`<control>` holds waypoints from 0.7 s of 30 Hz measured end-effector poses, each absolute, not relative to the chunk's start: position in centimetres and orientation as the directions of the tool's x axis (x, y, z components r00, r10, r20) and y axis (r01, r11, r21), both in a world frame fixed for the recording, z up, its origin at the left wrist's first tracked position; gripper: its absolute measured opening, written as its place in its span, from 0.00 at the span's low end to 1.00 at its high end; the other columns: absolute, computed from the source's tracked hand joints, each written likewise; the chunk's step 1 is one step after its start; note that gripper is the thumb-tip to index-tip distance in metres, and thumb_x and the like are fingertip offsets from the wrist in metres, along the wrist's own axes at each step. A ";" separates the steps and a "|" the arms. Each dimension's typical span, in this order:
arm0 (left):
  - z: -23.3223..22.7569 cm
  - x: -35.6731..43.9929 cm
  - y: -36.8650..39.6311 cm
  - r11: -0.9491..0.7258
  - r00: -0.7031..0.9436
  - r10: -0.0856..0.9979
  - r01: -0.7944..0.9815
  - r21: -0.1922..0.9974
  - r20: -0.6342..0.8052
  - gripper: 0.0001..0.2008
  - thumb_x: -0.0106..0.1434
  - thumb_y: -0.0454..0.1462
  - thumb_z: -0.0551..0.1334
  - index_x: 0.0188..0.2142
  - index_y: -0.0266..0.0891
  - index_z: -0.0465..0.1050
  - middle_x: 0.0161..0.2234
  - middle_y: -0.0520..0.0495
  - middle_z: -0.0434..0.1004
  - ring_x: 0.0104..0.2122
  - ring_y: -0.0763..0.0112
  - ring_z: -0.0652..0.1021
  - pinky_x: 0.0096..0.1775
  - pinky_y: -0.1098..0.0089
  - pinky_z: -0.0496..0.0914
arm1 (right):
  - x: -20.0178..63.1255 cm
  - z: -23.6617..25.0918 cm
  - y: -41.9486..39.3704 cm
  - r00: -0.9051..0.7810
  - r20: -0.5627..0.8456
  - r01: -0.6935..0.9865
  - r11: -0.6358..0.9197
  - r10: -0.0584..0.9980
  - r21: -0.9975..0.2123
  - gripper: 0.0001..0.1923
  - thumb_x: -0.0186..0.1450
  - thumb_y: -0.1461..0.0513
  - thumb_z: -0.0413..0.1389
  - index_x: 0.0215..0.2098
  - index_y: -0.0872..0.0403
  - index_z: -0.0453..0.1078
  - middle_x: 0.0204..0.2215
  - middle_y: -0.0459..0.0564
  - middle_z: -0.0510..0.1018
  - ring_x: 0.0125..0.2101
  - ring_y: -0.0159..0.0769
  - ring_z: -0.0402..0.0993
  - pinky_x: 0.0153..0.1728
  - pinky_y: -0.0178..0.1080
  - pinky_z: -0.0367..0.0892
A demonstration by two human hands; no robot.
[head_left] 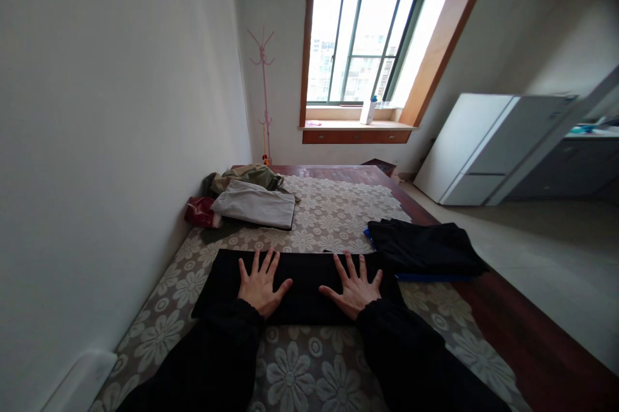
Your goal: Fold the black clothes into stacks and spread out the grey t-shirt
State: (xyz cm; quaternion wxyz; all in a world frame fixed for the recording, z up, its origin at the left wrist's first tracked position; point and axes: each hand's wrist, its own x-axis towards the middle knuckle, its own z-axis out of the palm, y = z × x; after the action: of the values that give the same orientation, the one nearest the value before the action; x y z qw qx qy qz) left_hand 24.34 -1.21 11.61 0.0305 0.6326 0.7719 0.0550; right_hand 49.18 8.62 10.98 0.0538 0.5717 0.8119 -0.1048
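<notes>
A folded black garment (304, 289) lies flat across the table in front of me, longer sideways than deep. My left hand (261, 283) rests palm down on its left part, fingers spread. On the right part lies my right hand (355, 285), also flat with the fingers apart. Neither hand grips anything. Black sleeves cover both wrists. Just beyond my right hand sits a pile of folded black clothes (425, 247) with a blue edge showing beneath.
A floral lace tablecloth (333, 206) covers most of the red-brown table (546, 347). At the far left are folded grey trousers (256, 204), olive cloth (254, 175) and a red item (200, 212) beside the wall. A pink coat stand (264, 96) and a white fridge (483, 147) stand beyond.
</notes>
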 end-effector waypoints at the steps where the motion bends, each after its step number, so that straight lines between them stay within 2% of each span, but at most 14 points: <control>1: 11.8 23.9 -1.2 0.221 -0.223 0.975 0.969 0.108 0.000 0.40 0.67 0.63 0.42 0.72 0.50 0.44 0.74 0.47 0.45 0.72 0.42 0.42 0.64 0.28 0.35 | 49.4 11.1 8.7 -0.323 -0.221 0.946 0.310 0.920 -0.094 0.53 0.59 0.27 0.37 0.74 0.41 0.36 0.75 0.47 0.31 0.71 0.65 0.22 0.60 0.78 0.28; 5: 12.5 22.0 -1.0 0.273 -0.270 0.962 0.959 0.080 -0.048 0.42 0.66 0.64 0.41 0.72 0.49 0.44 0.73 0.46 0.46 0.72 0.44 0.45 0.64 0.28 0.36 | 49.9 11.6 9.1 -0.275 -0.243 0.961 0.268 0.930 -0.064 0.54 0.58 0.26 0.38 0.74 0.39 0.37 0.75 0.48 0.33 0.70 0.72 0.28 0.60 0.77 0.38; 8: 12.7 21.1 -0.7 0.276 -0.272 0.961 0.957 0.091 -0.055 0.42 0.66 0.64 0.42 0.72 0.47 0.45 0.73 0.45 0.48 0.72 0.47 0.48 0.65 0.30 0.38 | 50.3 12.1 9.6 -0.238 -0.230 0.971 0.235 0.944 -0.040 0.56 0.57 0.26 0.41 0.74 0.41 0.40 0.74 0.54 0.40 0.68 0.78 0.38 0.58 0.72 0.49; 12: 12.7 20.0 -0.8 0.237 -0.233 0.971 0.965 0.112 -0.053 0.41 0.67 0.62 0.45 0.72 0.46 0.48 0.72 0.45 0.50 0.72 0.48 0.50 0.66 0.32 0.39 | 51.1 12.1 10.5 -0.273 -0.152 0.961 0.277 0.950 0.006 0.53 0.60 0.28 0.41 0.74 0.45 0.45 0.71 0.61 0.53 0.63 0.74 0.53 0.53 0.63 0.59; 15: 12.7 18.8 -1.0 0.188 -0.184 0.982 0.973 0.133 -0.042 0.40 0.67 0.61 0.46 0.72 0.45 0.49 0.72 0.45 0.51 0.71 0.52 0.53 0.68 0.38 0.41 | 51.5 11.6 11.3 -0.300 -0.051 0.952 0.303 0.952 0.043 0.52 0.61 0.29 0.40 0.72 0.51 0.52 0.67 0.63 0.61 0.61 0.71 0.57 0.54 0.62 0.59; 17: 12.7 18.2 -1.2 0.169 -0.168 0.986 0.976 0.137 -0.019 0.39 0.68 0.59 0.47 0.72 0.44 0.50 0.72 0.45 0.52 0.71 0.54 0.54 0.69 0.42 0.43 | 51.7 11.2 11.6 -0.307 0.013 0.951 0.306 0.952 0.046 0.51 0.62 0.30 0.41 0.70 0.54 0.58 0.65 0.64 0.64 0.61 0.69 0.57 0.56 0.62 0.56; 19: 12.5 17.9 -1.3 0.162 -0.165 0.986 0.978 0.131 0.011 0.36 0.69 0.57 0.46 0.71 0.44 0.52 0.72 0.45 0.53 0.71 0.55 0.54 0.69 0.45 0.44 | 51.7 10.9 11.8 -0.352 0.081 0.936 0.350 0.932 0.041 0.48 0.64 0.32 0.42 0.68 0.55 0.61 0.67 0.62 0.61 0.64 0.66 0.54 0.60 0.64 0.51; 21: 12.4 17.9 -1.3 0.160 -0.165 0.986 0.980 0.118 0.036 0.34 0.70 0.55 0.46 0.71 0.46 0.53 0.72 0.46 0.54 0.71 0.55 0.53 0.69 0.45 0.43 | 51.6 10.8 11.9 -0.441 0.143 0.897 0.441 0.886 0.033 0.44 0.66 0.35 0.43 0.68 0.54 0.61 0.72 0.57 0.53 0.68 0.61 0.46 0.65 0.62 0.43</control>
State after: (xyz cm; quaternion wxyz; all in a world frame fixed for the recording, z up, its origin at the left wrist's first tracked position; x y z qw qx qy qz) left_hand 17.91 -1.28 12.35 0.0244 0.6456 0.7612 0.0569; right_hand 51.60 11.86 10.78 -0.0519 0.5261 0.8472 0.0520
